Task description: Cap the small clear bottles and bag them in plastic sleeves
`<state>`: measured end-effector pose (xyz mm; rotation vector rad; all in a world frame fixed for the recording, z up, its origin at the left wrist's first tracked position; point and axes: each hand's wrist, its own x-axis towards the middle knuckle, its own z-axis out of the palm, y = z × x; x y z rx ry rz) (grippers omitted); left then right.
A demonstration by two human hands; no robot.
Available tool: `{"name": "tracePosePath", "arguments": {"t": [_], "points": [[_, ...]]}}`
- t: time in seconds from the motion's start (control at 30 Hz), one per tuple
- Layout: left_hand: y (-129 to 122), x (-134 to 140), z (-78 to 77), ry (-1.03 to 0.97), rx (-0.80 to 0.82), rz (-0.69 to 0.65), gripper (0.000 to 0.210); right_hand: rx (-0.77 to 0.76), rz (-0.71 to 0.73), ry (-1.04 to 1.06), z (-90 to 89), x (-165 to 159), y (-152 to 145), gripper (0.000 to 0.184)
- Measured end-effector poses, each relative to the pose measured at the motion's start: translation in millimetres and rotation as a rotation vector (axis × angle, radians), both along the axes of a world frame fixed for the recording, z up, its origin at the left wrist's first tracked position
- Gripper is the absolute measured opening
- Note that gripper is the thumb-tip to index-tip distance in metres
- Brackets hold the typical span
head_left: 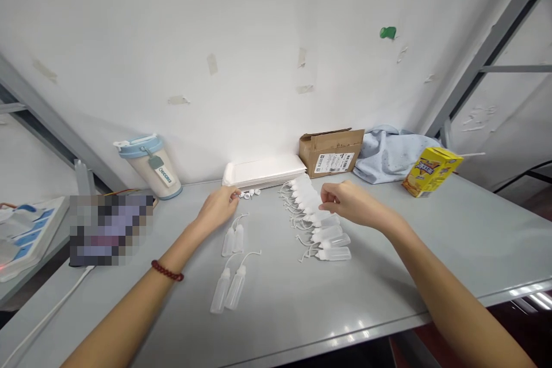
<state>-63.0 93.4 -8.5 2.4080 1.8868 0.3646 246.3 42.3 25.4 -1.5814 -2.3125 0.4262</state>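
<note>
Fingers of the left hand are bent, with thumb and forefinger drawn close beside a few small white caps; whether they pinch one I cannot tell. The right hand has its fingers curled in over a column of translucent squeeze bottles, and again I cannot tell if they grip anything.

Those bottles lie side by side on the grey table, thin white cords trailing from their necks toward the left. Nearer the left forearm, four more translucent bottles lie in two pairs, necks pointing toward the wall; what any of them contains is not clear.

Behind the caps is a long, shallow white tray, next to a cardboard box bearing a printed label, its interior hidden. A cream tumbler wears a blue lid, and a yellow printed carton stands beside a bluish cloth; their contents are hidden too.
</note>
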Motion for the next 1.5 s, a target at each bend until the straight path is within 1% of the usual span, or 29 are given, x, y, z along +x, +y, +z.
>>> {"name": "tracePosePath", "arguments": {"t": [0.1,0.2,0.4,0.57,0.67,0.73,0.77,0.8,0.83,0.87,0.9,0.97,1.07,1.2,1.33,1.5], "points": [[12.6,3.9,2.1,0.063,-0.022,-0.007,0.033,0.03,0.028,-0.019,-2.0,-3.9,-1.2,0.014],[17.4,8.3,3.0,0.101,-0.041,-0.016,0.031,0.046,0.043,-0.036,-4.3,-6.6,-2.2,0.013],[15.5,9.6,-1.2,0.159,-0.072,0.002,0.027,0.041,0.047,-0.026,-8.9,-9.8,-3.9,0.013],[8.5,0.6,0.4,0.154,-0.089,0.019,0.025,0.054,0.06,0.01,-8.8,-15.8,-4.7,0.013],[-0.3,-8.4,0.5,0.095,-0.084,0.035,0.027,0.075,0.115,0.125,-13.1,-34.0,-14.9,0.014],[-7.3,-14.3,-1.1,-0.007,-0.08,0.036,0.027,0.094,0.167,0.299,-20.6,-53.8,-29.7,0.011],[-10.6,-16.6,-2.0,-0.068,-0.073,0.04,0.027,0.078,0.202,0.372,-25.4,-64.6,-39.0,0.011],[-13.8,-18.3,-2.7,-0.128,-0.065,0.048,0.028,0.041,0.265,0.401,-30.3,-75.1,-48.9,0.01],[-16.7,-19.1,-3.1,-0.179,-0.056,0.056,0.028,-0.005,0.369,0.386,-35.1,-84.5,-58.6,0.013],[-19.2,-19.0,-2.9,-0.226,-0.043,0.068,0.028,-0.02,0.478,0.332,-39.3,-92.5,-67.3,0.023],[-21.5,-17.9,-2.3,-0.271,-0.029,0.079,0.028,-0.023,0.55,0.258,-42.9,-98.8,-74.4,0.031],[-25.4,-13.0,-0.2,-0.354,-0.005,0.092,0.027,-0.025,0.618,0.142,-48.3,-106.5,-82.6,0.039],[-31.1,-2.3,2.8,-0.451,0.013,0.056,0.023,0.03,0.658,0.035,-53.6,-110.7,-82.4,0.043],[-39.8,10.1,4.0,-0.517,0.013,0.005,0.021,0.131,0.693,-0.044,-58.3,-113.6,-77.8,0.049],[-46.3,15.8,5.6,-0.56,-0.013,-0.027,0.022,0.137,0.694,-0.05,-59.9,-115.0,-77.9,0.046],[-50.5,19.0,11.4,-0.614,-0.052,-0.052,0.024,0.161,0.678,-0.071,-58.8,-114.6,-78.5,0.042]]}}
